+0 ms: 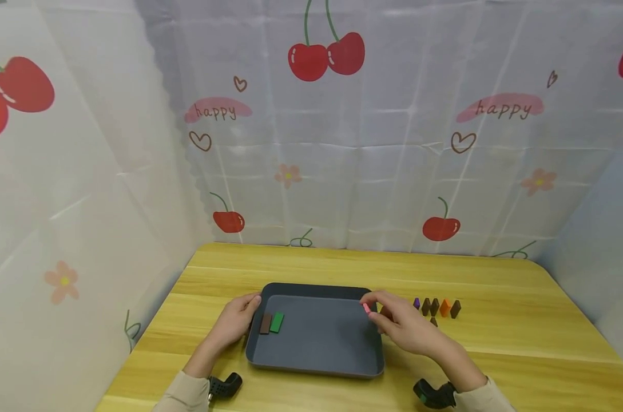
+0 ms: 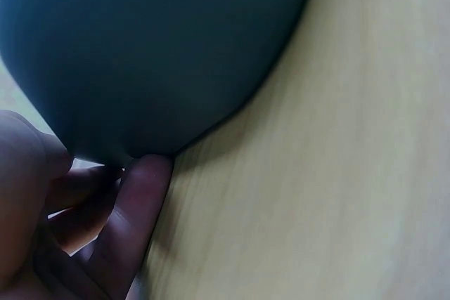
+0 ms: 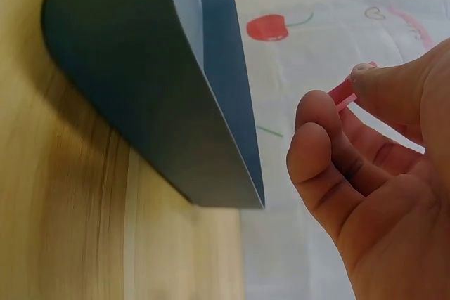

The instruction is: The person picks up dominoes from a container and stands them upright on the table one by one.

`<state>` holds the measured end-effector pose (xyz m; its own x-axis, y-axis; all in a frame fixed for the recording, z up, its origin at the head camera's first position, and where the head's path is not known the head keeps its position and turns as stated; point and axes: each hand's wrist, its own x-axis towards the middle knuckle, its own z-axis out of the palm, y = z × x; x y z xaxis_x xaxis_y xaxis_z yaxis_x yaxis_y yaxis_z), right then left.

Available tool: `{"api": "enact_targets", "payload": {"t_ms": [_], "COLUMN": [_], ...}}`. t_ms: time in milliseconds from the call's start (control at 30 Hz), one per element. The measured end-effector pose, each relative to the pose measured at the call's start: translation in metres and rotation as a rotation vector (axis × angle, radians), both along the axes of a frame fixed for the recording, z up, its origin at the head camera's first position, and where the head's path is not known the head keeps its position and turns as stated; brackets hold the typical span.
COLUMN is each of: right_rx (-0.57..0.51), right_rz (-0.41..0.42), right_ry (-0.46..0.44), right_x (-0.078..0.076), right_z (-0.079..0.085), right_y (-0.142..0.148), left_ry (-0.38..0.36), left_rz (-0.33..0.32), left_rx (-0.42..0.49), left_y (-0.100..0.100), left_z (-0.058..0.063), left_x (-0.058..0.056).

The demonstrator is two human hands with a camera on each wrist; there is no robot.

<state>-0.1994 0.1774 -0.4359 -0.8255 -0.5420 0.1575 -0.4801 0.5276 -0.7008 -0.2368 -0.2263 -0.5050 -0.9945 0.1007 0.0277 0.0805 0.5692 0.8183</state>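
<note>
A dark grey rectangular tray (image 1: 321, 343) lies on the table. My left hand (image 1: 234, 320) grips its left side; the thumb (image 2: 144, 184) meets the tray's wall in the left wrist view. Over the tray's right rim, my right hand (image 1: 409, 326) pinches a small pink domino (image 1: 366, 308) between thumb and fingers, also visible in the right wrist view as a pink domino (image 3: 342, 94). Inside the tray, near its left wall, a brown domino (image 1: 266, 324) and a green domino (image 1: 277, 322) lie flat, side by side.
Right of the tray, several dominoes stand in a row: a purple one (image 1: 416, 303), dark brown ones (image 1: 435, 307) and an orange one (image 1: 445, 308). Another dark brown piece (image 1: 433, 321) is partly hidden by my right hand. A cherry-printed curtain (image 1: 342, 171) borders the wooden table (image 1: 517, 326).
</note>
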Motion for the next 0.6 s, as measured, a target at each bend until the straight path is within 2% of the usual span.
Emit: {"api": "enact_targets", "payload": {"t_ms": [367,600], "right_rx": [-0.071,-0.068], "right_rz": [-0.052,-0.121], "right_ry": [0.072,0.063], "right_x": [0.014,0.02], "right_z": [0.002,0.001], "right_y": [0.029,0.046], "left_ry": [0.002,-0.014], "left_rz": [-0.012,-0.011], "left_rx": [0.016,0.021], "left_y": [0.0,0.0], "left_z": [0.001,0.0], "left_x": [-0.001,0.0]}}
